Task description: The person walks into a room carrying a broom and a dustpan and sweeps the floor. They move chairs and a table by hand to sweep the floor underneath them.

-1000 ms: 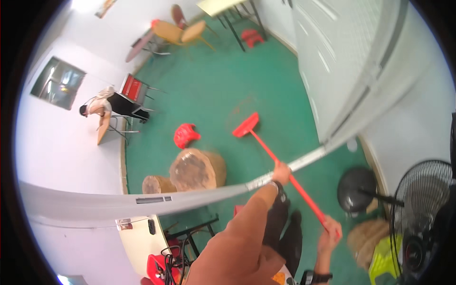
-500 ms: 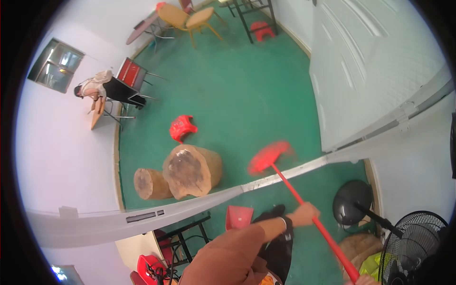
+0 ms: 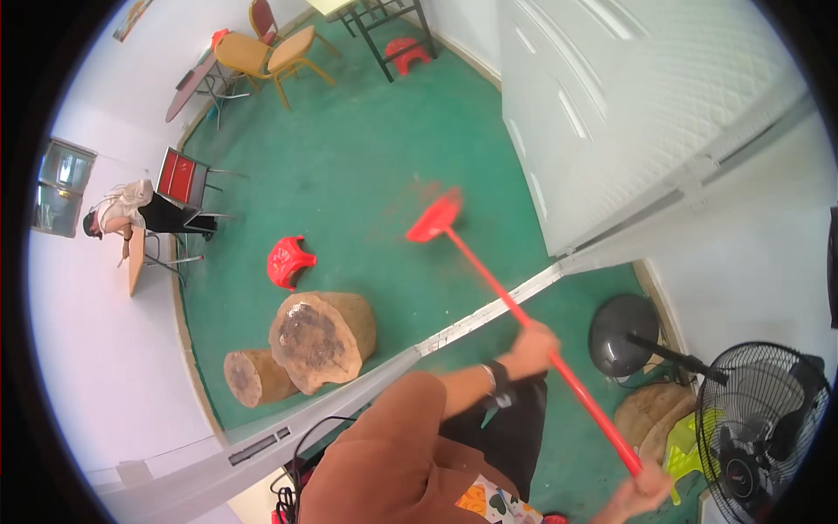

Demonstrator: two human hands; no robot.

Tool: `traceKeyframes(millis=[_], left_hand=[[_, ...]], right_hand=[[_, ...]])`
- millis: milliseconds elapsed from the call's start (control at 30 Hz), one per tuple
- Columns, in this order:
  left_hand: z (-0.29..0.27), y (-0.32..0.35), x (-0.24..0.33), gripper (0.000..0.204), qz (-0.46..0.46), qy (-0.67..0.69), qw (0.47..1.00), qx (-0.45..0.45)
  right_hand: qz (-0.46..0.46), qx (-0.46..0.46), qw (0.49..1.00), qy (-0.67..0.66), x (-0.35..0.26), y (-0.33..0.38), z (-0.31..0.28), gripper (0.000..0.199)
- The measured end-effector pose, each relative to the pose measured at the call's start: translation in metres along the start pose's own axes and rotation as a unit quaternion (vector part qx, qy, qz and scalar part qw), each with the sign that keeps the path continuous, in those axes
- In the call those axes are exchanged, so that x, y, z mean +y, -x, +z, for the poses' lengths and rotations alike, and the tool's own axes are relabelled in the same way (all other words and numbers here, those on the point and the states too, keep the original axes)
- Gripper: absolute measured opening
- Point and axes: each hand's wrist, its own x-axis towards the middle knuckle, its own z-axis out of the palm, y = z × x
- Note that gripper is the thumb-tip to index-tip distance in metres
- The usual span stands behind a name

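My left hand [image 3: 533,348], with a dark band on its wrist, wraps round the middle of the red handle of a broom [image 3: 572,384]. Closed on the handle's top end is my right hand [image 3: 646,489], at the lower right. The handle runs up and left across the white door threshold [image 3: 489,310]. Beyond it, the red broom head [image 3: 436,217] is over the green floor [image 3: 375,166], its bristles smeared by motion.
Two log stumps [image 3: 323,341] and a red stool [image 3: 291,262] stand left of the broom. An open white door [image 3: 602,113] is at the right. A black fan [image 3: 759,437] stands near my right hand. Far left, a person [image 3: 140,205] leans over a small table.
The broom head has moved forward and left, farther past the threshold. Both hands keep their hold. My view has shifted, and the red dustpan seen earlier is out of sight.
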Motion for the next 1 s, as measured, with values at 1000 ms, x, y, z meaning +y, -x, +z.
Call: traceKeyframes(millis=[1000], left_hand=[[-0.151,-0.202,-0.172,0.016,0.058,0.098,0.98,-0.164]], right_hand=[[0.055,0.169,0.984,0.005,0.045,-0.076,0.309,0.046]])
